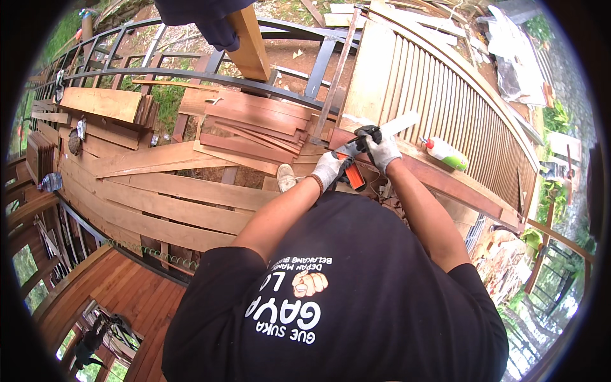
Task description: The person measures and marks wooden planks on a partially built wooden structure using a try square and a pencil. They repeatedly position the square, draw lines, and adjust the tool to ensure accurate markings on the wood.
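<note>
Both my hands wear pale work gloves and meet just in front of my body. My left hand [328, 169] closes around the side of an orange and black tool [354, 174], whose exact kind I cannot make out. My right hand [383, 151] grips the tool's black upper part, its fingers partly hidden. Beyond the right hand a bright, pale flat strip [401, 123] points away to the right; whether it belongs to the tool I cannot tell. Under it runs the reddish edge board [439, 178] of a slatted wooden panel [439, 95].
A white and green bottle [447, 154] with a red cap lies on the panel, right of my hands. Reddish planks [251, 124] are stacked to the left. A dark metal frame [210, 83] crosses behind. At the top, a dark sleeve [203, 19] overlaps a wooden post [248, 44].
</note>
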Motion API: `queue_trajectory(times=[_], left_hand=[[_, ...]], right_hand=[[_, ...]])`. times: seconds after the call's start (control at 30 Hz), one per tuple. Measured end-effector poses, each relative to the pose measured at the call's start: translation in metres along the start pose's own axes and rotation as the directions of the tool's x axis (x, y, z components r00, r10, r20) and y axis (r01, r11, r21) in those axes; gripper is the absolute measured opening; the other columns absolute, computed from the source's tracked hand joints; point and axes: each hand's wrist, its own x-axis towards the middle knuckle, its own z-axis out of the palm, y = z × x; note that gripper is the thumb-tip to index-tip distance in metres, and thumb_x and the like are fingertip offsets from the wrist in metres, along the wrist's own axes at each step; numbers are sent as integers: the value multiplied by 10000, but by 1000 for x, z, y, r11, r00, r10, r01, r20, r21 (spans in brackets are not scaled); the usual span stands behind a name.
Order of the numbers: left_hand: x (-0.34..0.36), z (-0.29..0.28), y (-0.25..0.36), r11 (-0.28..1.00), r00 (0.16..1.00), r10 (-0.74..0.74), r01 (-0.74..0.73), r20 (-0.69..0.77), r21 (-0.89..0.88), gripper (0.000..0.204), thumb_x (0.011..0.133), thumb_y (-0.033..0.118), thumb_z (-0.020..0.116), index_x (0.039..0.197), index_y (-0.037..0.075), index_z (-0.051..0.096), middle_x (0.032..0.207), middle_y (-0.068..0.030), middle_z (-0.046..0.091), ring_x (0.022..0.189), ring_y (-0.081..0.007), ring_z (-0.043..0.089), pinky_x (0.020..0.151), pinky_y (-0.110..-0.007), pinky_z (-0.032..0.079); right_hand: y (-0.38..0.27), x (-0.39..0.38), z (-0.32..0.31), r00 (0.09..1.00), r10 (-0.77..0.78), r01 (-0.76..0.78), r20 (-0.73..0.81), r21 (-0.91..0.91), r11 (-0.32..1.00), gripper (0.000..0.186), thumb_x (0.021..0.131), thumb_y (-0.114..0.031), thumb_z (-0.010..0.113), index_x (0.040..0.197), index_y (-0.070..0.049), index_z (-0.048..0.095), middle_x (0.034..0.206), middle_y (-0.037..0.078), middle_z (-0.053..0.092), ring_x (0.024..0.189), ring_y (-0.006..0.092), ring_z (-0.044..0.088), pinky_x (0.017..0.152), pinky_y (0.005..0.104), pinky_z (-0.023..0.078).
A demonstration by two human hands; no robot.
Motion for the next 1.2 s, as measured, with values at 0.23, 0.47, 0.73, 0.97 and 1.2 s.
queue_trajectory(times=[0.23, 0.47, 0.73, 0.97, 1.2], left_hand=[[-10, 2, 11, 999, 999, -34, 34, -20, -27, 223, 895, 201, 751, 1009, 13, 716, 833, -74, 715, 655, -158, 686, 527, -315, 552], [-7, 1, 6, 999, 999, -26, 25, -23, -36, 230, 899, 190, 742, 1031, 5, 702, 825, -91, 716, 599, -194, 697, 490, -330, 567], [-6, 3, 10, 999, 999, -45, 45, 2, -24, 232, 920, 194, 729, 1070, 28, 668, 898, -90, 703, 647, -219, 709, 508, -337, 594], [-11, 1, 11, 999, 999, -39, 39, 2, -33, 269, 908, 231, 726, 1074, 20, 707, 873, -93, 737, 694, -191, 727, 588, -344, 586], [8, -3, -7, 999, 1000, -30, 30, -9, 37, 298, 888, 273, 737, 1055, 27, 731, 881, -104, 748, 739, -203, 734, 632, -342, 583]], right_hand=[[29, 18, -18, 999, 38, -36, 8, -178, 983, 330, 989, -342, 518, 1187, -140, 689, 1099, 191, 697, 1080, 394, 622, 984, 466, 457], [23, 19, -25, 991, -105, 66, -86, -372, 926, 234, 981, -148, 531, 1132, -75, 694, 924, 97, 718, 856, 217, 683, 794, 335, 537], [33, 14, -23, 995, 40, -48, -93, -86, 995, 286, 986, -282, 549, 1159, -127, 717, 965, 128, 743, 960, 308, 684, 889, 420, 508], [-13, -10, 2, 999, 31, -30, 40, -17, 999, 315, 983, -326, 530, 1144, -133, 722, 951, 110, 755, 936, 296, 706, 854, 418, 535], [-28, -1, 15, 988, 18, -4, 155, -92, 996, 297, 959, -281, 564, 1144, -108, 718, 1047, 183, 731, 986, 369, 687, 879, 441, 527]])
